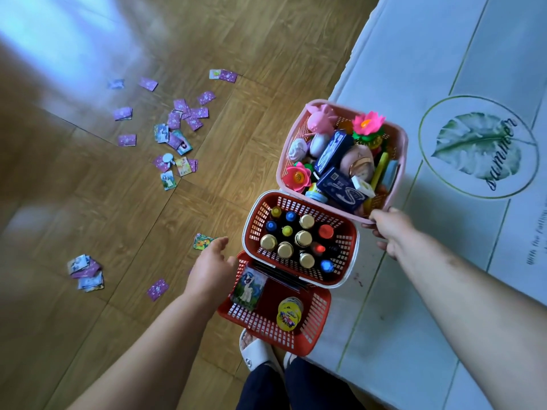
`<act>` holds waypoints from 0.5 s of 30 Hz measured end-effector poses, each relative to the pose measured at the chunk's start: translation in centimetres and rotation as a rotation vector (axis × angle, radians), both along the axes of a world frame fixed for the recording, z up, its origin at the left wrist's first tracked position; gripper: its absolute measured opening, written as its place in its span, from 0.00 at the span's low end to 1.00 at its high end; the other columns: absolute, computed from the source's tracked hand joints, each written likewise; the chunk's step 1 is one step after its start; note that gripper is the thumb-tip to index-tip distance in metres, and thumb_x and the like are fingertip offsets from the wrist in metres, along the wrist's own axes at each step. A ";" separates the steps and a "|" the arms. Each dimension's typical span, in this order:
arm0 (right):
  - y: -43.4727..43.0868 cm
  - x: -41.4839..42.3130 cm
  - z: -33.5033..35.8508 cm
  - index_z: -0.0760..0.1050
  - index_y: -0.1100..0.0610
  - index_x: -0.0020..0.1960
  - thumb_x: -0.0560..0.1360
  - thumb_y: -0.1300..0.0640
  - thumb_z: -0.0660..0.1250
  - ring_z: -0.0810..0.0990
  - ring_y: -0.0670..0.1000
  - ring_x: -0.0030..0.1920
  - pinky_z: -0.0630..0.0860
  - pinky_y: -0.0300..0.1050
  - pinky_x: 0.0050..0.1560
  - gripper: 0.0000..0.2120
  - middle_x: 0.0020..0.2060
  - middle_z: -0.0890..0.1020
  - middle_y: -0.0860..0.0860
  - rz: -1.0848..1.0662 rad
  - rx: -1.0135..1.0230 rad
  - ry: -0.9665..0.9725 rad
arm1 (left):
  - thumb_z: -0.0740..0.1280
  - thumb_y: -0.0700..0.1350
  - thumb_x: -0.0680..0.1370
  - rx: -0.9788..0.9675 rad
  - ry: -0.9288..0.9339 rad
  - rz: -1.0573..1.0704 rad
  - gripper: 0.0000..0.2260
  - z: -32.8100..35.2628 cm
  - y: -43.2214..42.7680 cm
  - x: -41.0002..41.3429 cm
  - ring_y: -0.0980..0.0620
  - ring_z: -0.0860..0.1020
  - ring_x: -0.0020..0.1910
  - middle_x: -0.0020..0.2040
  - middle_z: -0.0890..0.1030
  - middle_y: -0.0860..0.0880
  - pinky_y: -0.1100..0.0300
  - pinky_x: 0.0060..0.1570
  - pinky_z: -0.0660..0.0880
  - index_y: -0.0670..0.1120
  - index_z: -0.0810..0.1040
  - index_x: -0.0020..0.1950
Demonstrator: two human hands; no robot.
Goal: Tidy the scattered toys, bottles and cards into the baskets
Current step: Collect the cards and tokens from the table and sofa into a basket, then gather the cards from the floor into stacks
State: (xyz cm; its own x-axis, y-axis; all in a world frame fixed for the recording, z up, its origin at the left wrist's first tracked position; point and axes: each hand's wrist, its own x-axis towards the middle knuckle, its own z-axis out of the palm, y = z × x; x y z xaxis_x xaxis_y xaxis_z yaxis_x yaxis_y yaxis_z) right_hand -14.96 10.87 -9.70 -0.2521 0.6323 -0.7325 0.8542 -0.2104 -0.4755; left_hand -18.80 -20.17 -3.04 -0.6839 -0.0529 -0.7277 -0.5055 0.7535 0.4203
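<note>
Three baskets stand in a row along the edge of a pale mat. The pink basket (400, 161) is full of toys, and my right hand (387, 229) grips its near rim. The red basket with a white rim (349, 255) holds several upright bottles. The nearest red basket (313, 327) holds a pony card and round discs. My left hand (211, 269) hovers beside that basket with relaxed fingers, holding nothing. Several purple-backed cards (177, 128) lie scattered on the wooden floor to the left.
A small card pile (87, 273) and single cards (157, 289) lie at the lower left of the floor. One colourful card (202, 241) lies just beyond my left fingertips. My slippered feet (257, 350) stand below the baskets. The leaf-print mat (479, 143) covers the right side.
</note>
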 end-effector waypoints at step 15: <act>-4.3 4.9 -1.5 0.75 0.58 0.41 0.72 0.68 0.64 0.80 0.55 0.35 0.75 0.43 0.28 0.06 0.41 0.82 0.59 0.141 -0.140 -0.004 | 0.61 0.44 0.80 0.018 -0.084 -0.193 0.28 0.7 5.0 -0.3 0.57 0.74 0.36 0.55 0.73 0.51 0.63 0.33 0.71 0.50 0.57 0.79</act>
